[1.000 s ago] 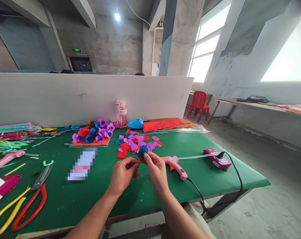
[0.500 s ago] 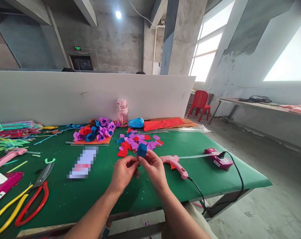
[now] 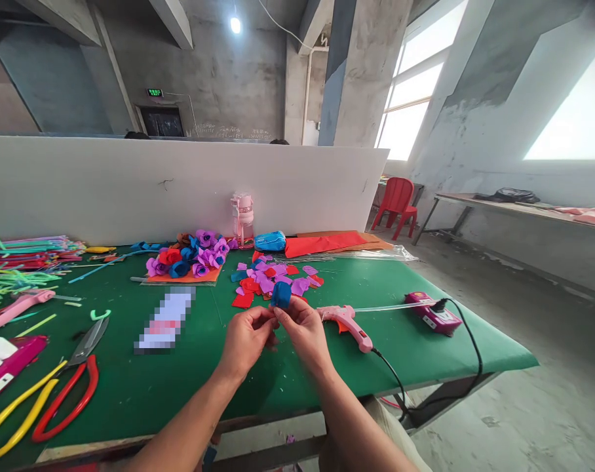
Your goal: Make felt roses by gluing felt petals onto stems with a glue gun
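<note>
A small blue paper flower (image 3: 281, 295) is held up over the middle of the green table, its petals curled into a cup. My left hand (image 3: 248, 334) pinches at its base from the left, fingertips together. From the right, my right hand (image 3: 303, 328) grips the same base between thumb and fingers. Both sets of fingertips touch, and what lies between them is mostly hidden. Just behind the flower lies a loose pile of purple, red and blue petal pieces (image 3: 265, 278). A pink glue gun (image 3: 347, 322) rests right of my right hand.
Finished flowers (image 3: 192, 254) sit on an orange sheet at back left. Scissors (image 3: 74, 373) with red and yellow handles lie at left, near coloured sticks (image 3: 27, 255). A magenta power strip (image 3: 432, 314) and cable (image 3: 474, 341) are at right; a white board (image 3: 179, 190) stands behind.
The blue flower has turned slightly between my fingers and now shows its curled rim. Both hands stay in nearly the same place; the view has shifted a little.
</note>
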`<action>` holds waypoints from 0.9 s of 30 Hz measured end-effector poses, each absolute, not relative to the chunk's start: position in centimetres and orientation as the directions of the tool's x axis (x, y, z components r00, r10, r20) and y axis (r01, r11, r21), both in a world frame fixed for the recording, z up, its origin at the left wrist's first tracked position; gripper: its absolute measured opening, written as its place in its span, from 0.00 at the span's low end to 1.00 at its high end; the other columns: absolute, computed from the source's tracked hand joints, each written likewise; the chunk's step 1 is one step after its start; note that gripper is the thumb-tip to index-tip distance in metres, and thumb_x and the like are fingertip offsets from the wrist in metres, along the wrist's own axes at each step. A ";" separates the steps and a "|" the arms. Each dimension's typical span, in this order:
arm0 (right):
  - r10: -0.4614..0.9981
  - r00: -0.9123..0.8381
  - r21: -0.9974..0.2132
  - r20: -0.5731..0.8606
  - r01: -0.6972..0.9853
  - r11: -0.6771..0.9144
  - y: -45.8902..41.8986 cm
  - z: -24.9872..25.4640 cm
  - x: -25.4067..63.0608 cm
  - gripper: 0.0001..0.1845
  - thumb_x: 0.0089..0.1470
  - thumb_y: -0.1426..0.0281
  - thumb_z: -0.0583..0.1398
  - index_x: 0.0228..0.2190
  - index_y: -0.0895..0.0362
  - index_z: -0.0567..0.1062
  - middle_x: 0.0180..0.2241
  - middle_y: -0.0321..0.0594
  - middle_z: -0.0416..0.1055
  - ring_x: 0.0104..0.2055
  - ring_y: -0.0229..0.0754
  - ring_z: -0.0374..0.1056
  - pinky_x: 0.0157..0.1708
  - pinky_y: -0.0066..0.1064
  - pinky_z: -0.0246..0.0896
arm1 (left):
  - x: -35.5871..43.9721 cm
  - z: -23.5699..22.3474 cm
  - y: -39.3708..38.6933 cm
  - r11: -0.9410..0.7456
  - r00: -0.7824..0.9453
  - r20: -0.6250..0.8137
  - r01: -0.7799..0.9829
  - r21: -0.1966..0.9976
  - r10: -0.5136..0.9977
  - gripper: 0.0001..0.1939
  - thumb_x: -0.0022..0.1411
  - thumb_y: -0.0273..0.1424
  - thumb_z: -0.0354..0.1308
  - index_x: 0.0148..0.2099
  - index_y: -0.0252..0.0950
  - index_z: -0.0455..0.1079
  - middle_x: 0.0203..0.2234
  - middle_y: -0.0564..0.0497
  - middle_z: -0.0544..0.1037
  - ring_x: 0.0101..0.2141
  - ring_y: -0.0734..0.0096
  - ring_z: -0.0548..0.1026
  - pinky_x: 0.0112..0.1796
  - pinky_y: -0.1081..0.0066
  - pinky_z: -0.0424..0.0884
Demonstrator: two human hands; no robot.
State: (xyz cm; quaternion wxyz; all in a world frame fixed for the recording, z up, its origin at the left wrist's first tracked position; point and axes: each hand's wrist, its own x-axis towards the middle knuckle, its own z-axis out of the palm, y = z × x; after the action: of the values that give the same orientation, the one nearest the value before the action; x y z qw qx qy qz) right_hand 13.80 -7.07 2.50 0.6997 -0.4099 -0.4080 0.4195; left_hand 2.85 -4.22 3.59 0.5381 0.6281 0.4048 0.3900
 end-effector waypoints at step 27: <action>1.000 0.010 -0.833 0.007 -0.553 0.012 -7.8 2.6 14.9 0.16 0.39 0.66 0.70 0.31 0.59 0.74 0.29 0.38 0.77 0.26 0.31 0.68 0.34 0.26 0.61 | 0.0 4.1 -1.5 0.250 0.532 -0.112 -0.194 0.949 0.839 0.11 0.46 0.34 0.67 0.33 0.34 0.75 0.27 0.50 0.77 0.31 0.72 0.73 0.33 0.73 0.65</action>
State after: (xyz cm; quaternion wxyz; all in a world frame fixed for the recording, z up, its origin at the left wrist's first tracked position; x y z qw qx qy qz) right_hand 14.86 -7.77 2.63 0.6274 -0.3336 -0.3348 0.6188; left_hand -0.05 -1.49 4.09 0.7207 0.4964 0.3250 0.3586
